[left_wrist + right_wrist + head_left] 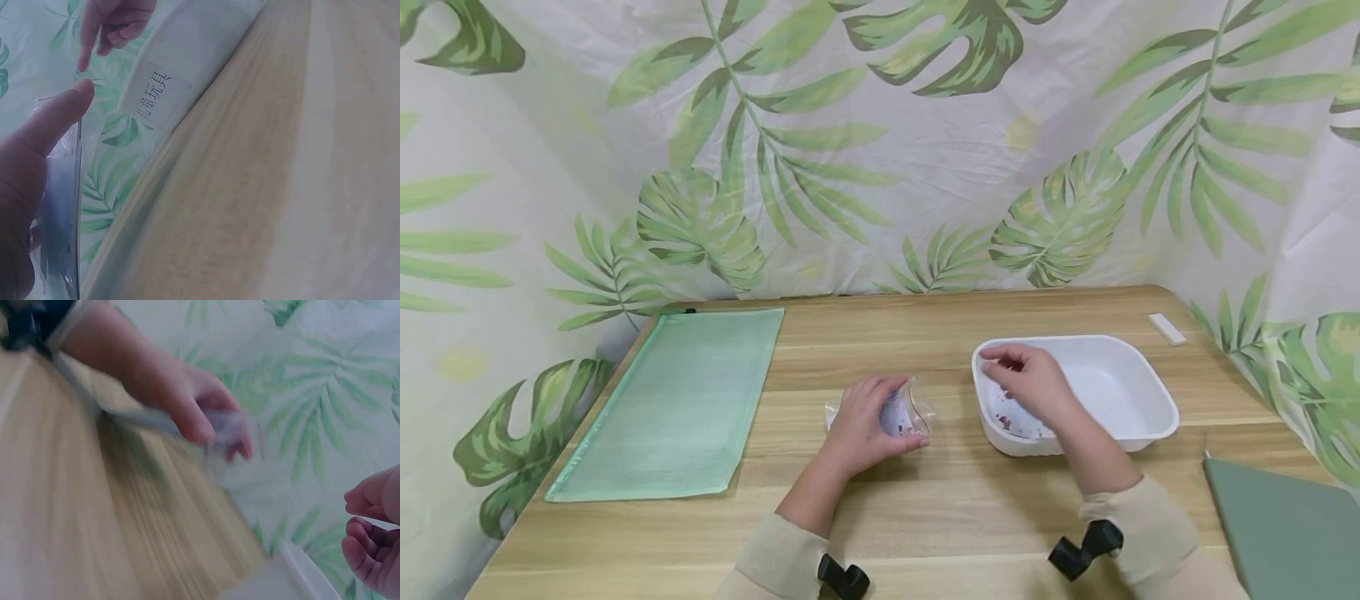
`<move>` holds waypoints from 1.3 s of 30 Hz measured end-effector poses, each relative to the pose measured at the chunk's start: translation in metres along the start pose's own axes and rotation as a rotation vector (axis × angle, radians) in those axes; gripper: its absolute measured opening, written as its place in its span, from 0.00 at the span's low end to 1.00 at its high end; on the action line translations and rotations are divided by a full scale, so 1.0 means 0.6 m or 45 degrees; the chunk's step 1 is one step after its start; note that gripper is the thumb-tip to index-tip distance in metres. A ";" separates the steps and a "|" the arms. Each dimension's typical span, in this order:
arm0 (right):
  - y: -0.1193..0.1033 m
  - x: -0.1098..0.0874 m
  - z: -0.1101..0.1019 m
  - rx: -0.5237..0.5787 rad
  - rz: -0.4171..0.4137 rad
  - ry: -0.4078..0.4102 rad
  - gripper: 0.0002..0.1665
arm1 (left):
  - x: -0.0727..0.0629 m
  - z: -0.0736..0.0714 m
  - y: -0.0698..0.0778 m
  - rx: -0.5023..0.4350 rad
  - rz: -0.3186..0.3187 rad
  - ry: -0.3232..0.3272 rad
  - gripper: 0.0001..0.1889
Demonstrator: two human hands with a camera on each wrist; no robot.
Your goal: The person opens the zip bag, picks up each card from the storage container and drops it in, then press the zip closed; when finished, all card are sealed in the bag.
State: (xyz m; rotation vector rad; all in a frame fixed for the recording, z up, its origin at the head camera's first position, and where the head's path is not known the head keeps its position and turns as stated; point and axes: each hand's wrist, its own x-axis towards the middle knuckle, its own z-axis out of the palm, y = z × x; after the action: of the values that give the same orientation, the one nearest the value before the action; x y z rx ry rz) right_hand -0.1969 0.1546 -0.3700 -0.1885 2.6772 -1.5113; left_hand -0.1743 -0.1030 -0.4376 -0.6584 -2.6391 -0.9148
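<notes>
My left hand [861,425] grips a small clear zip bag [917,412] over the middle of the table, thumb on the near side and fingers on the far side. Bluish and dark reddish bits show through its plastic. In the left wrist view the bag [62,206] stands edge-on beside the thumb. Above the left part of a white plastic basin [1120,375] is my right hand [1033,383], fingers loosely bent. A small gap parts its thumb and fingertips [355,501], with nothing showing between them. Under it, inside the basin, lies a pale thing with red specks [1006,421].
A green mesh zip pouch [677,400] lies flat on the table's left side. To the right is a grey-green flat folder or book [1285,525]; a small white block [1167,328] lies behind the basin. Leaf-patterned cloth [925,167] hangs along the back.
</notes>
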 end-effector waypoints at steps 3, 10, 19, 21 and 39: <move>0.020 0.015 -0.036 -0.083 0.086 -0.016 0.22 | 0.000 0.001 -0.001 -0.009 -0.019 -0.008 0.45; 0.070 0.042 -0.080 -0.210 0.213 -0.102 0.26 | 0.000 0.003 -0.002 -0.021 -0.034 -0.015 0.45; 0.120 0.068 -0.092 -0.428 0.263 -0.221 0.21 | -0.001 0.002 -0.001 -0.034 -0.042 -0.023 0.45; 0.126 0.072 -0.092 -0.459 0.270 -0.254 0.21 | -0.001 0.002 -0.001 -0.034 -0.041 -0.022 0.45; 0.149 0.079 -0.074 -0.650 0.159 -0.338 0.32 | -0.001 0.002 -0.001 -0.038 -0.040 -0.014 0.45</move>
State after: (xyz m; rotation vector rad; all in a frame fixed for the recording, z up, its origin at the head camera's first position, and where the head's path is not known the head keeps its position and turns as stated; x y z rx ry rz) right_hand -0.2559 0.2316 -0.4232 -0.2204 2.7309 -0.6886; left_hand -0.1746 -0.1028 -0.4392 -0.6320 -2.6574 -0.9638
